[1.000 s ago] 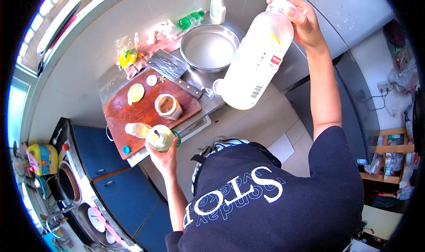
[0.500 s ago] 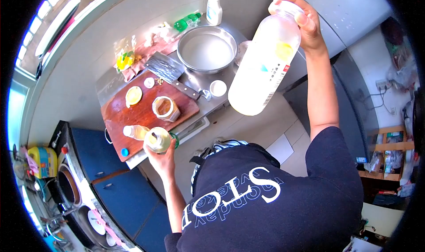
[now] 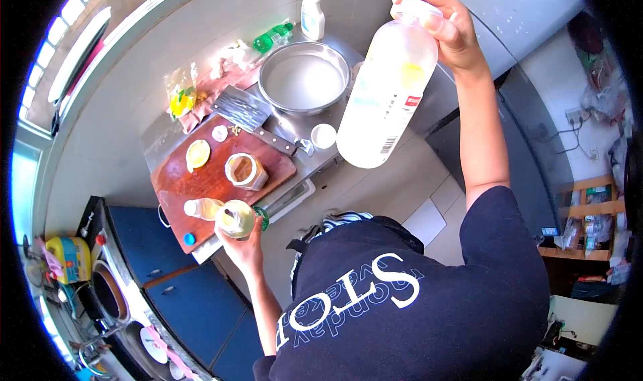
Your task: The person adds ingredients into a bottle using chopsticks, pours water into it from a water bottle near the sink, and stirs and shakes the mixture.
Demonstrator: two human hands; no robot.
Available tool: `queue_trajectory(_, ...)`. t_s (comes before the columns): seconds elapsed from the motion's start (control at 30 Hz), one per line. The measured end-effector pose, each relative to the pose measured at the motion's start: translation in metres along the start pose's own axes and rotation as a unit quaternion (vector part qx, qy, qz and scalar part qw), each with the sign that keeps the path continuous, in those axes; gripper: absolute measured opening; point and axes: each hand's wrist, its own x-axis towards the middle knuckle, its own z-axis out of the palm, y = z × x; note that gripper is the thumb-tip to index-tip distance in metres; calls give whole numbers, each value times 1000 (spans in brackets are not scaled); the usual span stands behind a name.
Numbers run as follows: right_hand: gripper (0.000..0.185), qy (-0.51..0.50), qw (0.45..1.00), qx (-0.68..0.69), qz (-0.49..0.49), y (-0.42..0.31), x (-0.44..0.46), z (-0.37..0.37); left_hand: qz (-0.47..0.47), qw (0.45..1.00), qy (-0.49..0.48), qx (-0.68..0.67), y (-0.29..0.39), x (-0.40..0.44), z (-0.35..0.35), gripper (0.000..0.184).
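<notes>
From where I stand, the right hand [image 3: 450,36] pinches the big bottle [image 3: 385,106] at its neck, thumb and fingers closed about the top, and the body hangs aslant in the air; I'd guess it is too broad to grasp easily round the middle. The left hand [image 3: 242,248] curls round a clear bottle [image 3: 236,223] at the near edge of the board [image 3: 175,195], probably to steady it. Just beside that is a white-capped bottle [image 3: 210,209]. Something green [image 3: 264,218] shows by the fingers, too covered for me to name.

On the board are a lemon [image 3: 198,155], an open jar [image 3: 246,171] and, at a corner, a blue cap [image 3: 189,238]. The cleaver [image 3: 244,110] lies over the far edge, its handle towards a white lid [image 3: 323,136], crowding the space between board and bowl [image 3: 342,92]. Past the bowl stands a sprayer [image 3: 313,13]. The big bottle blocks part of the counter beyond.
</notes>
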Motion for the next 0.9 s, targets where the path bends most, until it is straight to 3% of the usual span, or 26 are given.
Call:
queue_trajectory(0.13, 73, -67, 997, -43, -22, 6, 3, -9, -6, 1000, 1, 6, 4, -1, 0, 79)
queue_trajectory(0.2, 46, -64, 981, -181, -4, 6, 1, -12, -4, 1000, -1, 5, 6, -1, 0, 79)
queue_trajectory(0.23, 41, -66, 982, -176, 10, 5, 0, -11, -2, 1000, -2, 4, 6, -1, 0, 78)
queue_trajectory(0.67, 27, -37, 974, -213, 67, 18, 6, -7, -14, 1000, -7, 3, 12, -1, 0, 79)
queue_trajectory(0.73, 23, -56, 959, -244, 135, 18, 9, -10, -3, 1000, -1, 6, 12, -2, 1, 79)
queue_trajectory(0.9, 24, -23, 958, -233, 163, 37, 12, -17, -8, 1000, -2, -4, 10, -1, 1, 79)
